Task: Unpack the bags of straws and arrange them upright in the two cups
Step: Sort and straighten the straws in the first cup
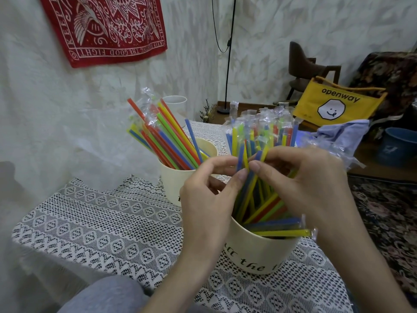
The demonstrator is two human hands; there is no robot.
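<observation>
Both hands (204, 190) (302, 177) pinching straws (242, 161) over the near cup (259, 251), one careless tug could probably tip that crammed bunch out

Person, seen from a head-worn camera: two bare hands and forearms.

Left hand (203, 199): bare, no ring, watch or bracelet showing. Short, unpainted nails on the thumb and fingers (241, 176). Forearm bare from below the fingers to the wrist and down to the frame edge; no sleeve showing.

Right hand (316, 188): bare, no jewellery showing. Short, plain thumbnail. Forearm bare back from the fingers to the lower right corner; no sleeve showing.

Clothing: grey garment (108, 294) of soft, plain fabric, below and left of the left hand's fingers, at the bottom edge; which part of the body it covers cannot be told.
</observation>
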